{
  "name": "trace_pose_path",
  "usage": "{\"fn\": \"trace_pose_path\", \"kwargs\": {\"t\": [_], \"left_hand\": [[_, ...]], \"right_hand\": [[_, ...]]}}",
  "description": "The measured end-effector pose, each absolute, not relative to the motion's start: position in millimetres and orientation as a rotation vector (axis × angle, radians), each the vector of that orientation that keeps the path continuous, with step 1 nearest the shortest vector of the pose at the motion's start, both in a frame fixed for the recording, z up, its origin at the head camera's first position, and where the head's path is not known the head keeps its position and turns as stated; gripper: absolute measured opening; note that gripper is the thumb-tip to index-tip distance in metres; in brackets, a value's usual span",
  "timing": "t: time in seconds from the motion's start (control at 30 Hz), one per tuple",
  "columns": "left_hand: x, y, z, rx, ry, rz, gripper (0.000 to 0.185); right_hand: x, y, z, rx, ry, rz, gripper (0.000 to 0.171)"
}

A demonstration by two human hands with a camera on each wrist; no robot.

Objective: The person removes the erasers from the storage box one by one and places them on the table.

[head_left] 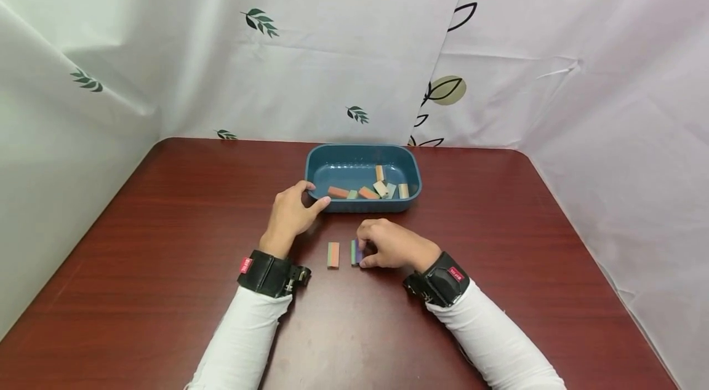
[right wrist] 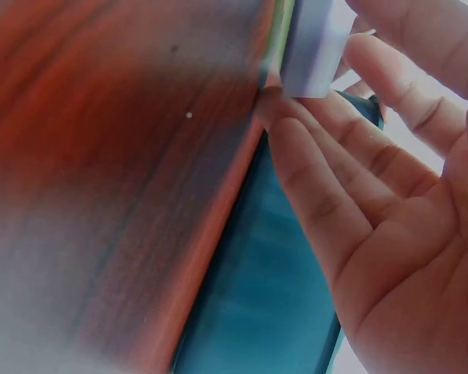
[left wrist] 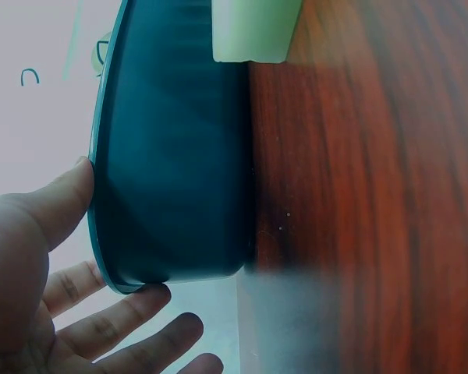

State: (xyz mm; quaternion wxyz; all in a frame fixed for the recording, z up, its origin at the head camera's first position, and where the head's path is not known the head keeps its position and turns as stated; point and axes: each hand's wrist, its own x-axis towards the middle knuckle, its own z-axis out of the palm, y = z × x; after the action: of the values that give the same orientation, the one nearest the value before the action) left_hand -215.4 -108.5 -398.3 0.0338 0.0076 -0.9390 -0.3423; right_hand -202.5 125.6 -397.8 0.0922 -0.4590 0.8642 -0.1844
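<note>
We take the blue tray [head_left: 362,159] as landmark: it sits on the dark red table [head_left: 138,267] toward the far edge, with several small coloured blocks [head_left: 368,190] scattered inside, mostly along its near wall. Our left hand [head_left: 290,211] rests at the tray's near-left corner, thumb on the rim and fingers lying straight against the outer wall; the left wrist view confirms it, thumb [left wrist: 58,202] touching the rim and the other fingers relaxed below the corner, nothing gripped. We read that as bracing the tray so it doesn't slide, which is a judgement only. Just in front of the tray's near wall, our right hand [head_left: 390,245] is curled over a green-and-purple block [head_left: 356,252] lying on the table, with thumb and fingertips pinching its right side. The right wrist view shows the pale purple face of that block [right wrist: 316,43] pressed between the fingertips [right wrist: 296,128], table underneath and the tray wall behind the palm. A second block, orange and green [head_left: 333,254], lies flat just left of the pinched one, apart from both hands and in front of the tray. Both blocks lie parallel, long axis pointing at the tray, likely lined up that way on purpose.
</note>
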Motion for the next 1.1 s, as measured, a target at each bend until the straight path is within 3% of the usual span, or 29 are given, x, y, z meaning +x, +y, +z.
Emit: {"fn": "trace_pose_path", "kwargs": {"t": [1.1], "left_hand": [[-215,-110,-398,-0.016,-2.892,-1.040,0.053]], "right_hand": [[-210,133,-397,-1.363,2.588,-0.677,0.015]]}}
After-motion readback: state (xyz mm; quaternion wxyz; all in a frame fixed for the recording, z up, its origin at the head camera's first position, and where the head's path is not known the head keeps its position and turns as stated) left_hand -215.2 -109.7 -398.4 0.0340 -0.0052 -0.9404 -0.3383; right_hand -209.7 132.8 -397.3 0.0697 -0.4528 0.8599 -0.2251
